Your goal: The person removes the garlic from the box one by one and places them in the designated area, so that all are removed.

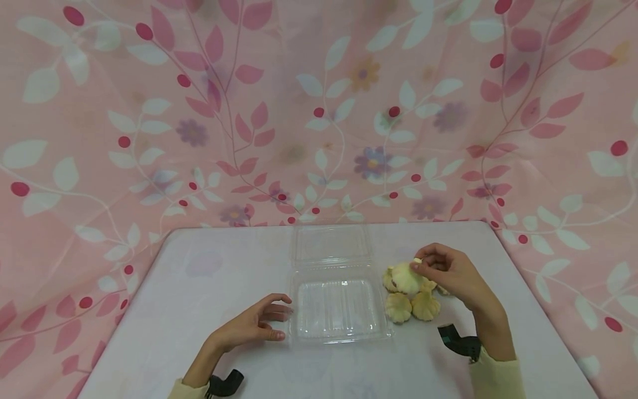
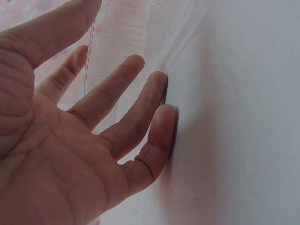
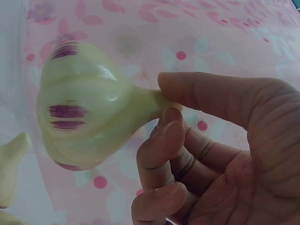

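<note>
My right hand pinches a garlic bulb by its stem between thumb and fingertips. The bulb is pale cream with purple streaks, and in the head view it hangs over several other garlic bulbs grouped on the table. Left of that group lies a clear plastic clamshell box, its lid folded back toward the wall. Beside the box's left edge is my left hand, holding nothing, with fingers spread and slightly bent. In the left wrist view its fingertips are close to the white surface; contact is unclear.
The white table has rounded far corners. Pink cloth with leaves and flowers hangs behind and at both sides. A dark wrist camera sits on the left wrist, and another camera on the right.
</note>
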{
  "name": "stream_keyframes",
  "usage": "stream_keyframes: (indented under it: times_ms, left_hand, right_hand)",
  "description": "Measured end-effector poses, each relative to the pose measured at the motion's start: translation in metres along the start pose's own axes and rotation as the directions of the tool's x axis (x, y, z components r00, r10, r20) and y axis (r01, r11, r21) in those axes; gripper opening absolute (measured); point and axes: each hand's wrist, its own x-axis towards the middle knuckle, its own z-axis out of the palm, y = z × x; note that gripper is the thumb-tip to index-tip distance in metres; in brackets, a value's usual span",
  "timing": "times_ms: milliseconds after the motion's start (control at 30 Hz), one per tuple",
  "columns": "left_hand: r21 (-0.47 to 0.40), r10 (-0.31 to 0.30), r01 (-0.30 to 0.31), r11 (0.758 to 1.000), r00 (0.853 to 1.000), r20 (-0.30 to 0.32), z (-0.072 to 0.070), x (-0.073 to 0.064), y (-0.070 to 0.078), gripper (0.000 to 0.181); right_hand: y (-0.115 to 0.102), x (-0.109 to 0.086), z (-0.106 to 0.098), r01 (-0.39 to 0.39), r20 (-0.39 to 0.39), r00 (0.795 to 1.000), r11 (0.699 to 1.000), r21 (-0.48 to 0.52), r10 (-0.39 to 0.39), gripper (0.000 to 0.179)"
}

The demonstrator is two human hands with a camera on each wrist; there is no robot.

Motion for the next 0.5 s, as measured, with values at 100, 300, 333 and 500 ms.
stream_keyframes:
  times_ms: [100, 300, 333, 500]
  left_hand:
    - [-0.001, -0.001, 0.001, 1.000, 1.000, -0.001, 0.000, 0.000, 0.000, 0.066]
    - [-0.006, 0.002, -0.002, 1.000, 1.000, -0.003, 0.000, 0.000, 0.000, 0.067]
    - [-0.007, 0.001, -0.001, 1.000, 1.000, -0.002, 0.000, 0.000, 0.000, 0.067]
    - [-0.007, -0.004, 0.004, 1.000, 1.000, -0.005, 0.000, 0.000, 0.000, 0.067]
  right_hand:
    - [0.002, -0.002, -0.003, 0.005, 0.001, 1.000, 1.000, -0.002, -0.005, 0.021]
    - [0.005, -0.004, -0.008, -0.002, -0.011, 1.000, 1.000, -0.021, 0.002, 0.022]
    - [0.005, -0.005, -0.009, -0.004, -0.015, 1.000, 1.000, -0.024, 0.003, 0.022]
    - [0.008, -0.009, -0.015, -0.028, -0.032, 0.999, 0.999, -0.041, 0.026, 0.023]
